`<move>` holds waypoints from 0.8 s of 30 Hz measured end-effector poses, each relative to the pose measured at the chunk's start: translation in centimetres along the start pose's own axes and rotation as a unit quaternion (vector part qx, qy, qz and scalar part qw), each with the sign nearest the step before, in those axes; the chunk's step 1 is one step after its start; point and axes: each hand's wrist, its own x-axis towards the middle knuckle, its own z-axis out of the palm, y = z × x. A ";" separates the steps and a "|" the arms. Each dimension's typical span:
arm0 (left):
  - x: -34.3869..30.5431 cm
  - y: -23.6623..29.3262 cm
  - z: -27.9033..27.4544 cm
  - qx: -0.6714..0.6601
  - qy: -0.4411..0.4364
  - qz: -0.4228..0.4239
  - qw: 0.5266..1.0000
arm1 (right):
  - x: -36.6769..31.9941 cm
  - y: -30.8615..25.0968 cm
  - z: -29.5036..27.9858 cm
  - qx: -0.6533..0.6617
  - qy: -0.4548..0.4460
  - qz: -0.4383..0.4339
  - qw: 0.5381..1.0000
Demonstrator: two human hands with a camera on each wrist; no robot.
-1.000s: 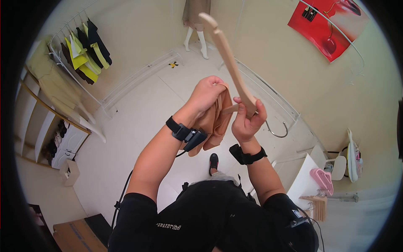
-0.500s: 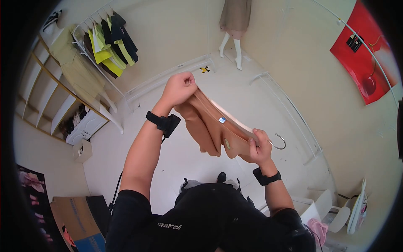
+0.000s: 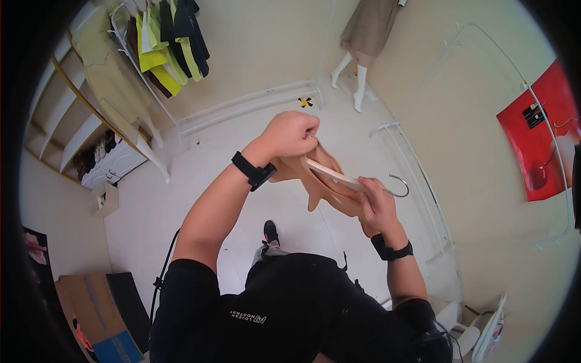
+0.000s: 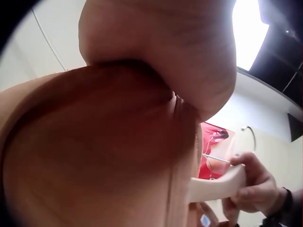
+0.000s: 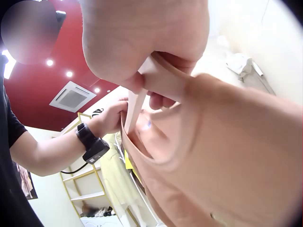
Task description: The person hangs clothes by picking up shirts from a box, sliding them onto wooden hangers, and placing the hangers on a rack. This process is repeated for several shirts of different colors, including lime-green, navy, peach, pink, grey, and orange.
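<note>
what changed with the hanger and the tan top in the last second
The wooden hanger swung from upright down to nearly level, and one arm slid inside the tan top, which the left hand drew over it. Unchanged: the right hand grips the hanger's middle, and the left hand pinches the top.

Black short-sleeved T-shirt [image 3: 290, 302], small white lettering [image 3: 245, 316] across its front. Beyond T-shirt's sleeves: black left strap [image 3: 253, 170] behind left hand [image 3: 293, 134], black right strap [image 3: 392, 248] behind right hand [image 3: 376, 209]. Thin black cable [image 3: 163, 272] hangs beside T-shirt's left sleeve.

Bright, even indoor light; fisheye edges dark, wrist close-ups blurred.
</note>
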 end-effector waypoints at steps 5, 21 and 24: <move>0.7 -3.1 -3.2 0.009 -0.064 0.090 0.994 | 9.3 -1.7 3.6 -0.071 -0.020 -0.003 0.997; -4.3 -22.3 -14.5 -0.049 -0.044 -0.151 0.986 | 19.1 -1.6 6.5 -0.068 -0.061 0.011 0.996; -6.0 -24.0 -14.6 0.033 -0.031 -0.121 0.992 | 20.3 -1.7 7.6 -0.042 -0.060 0.032 0.997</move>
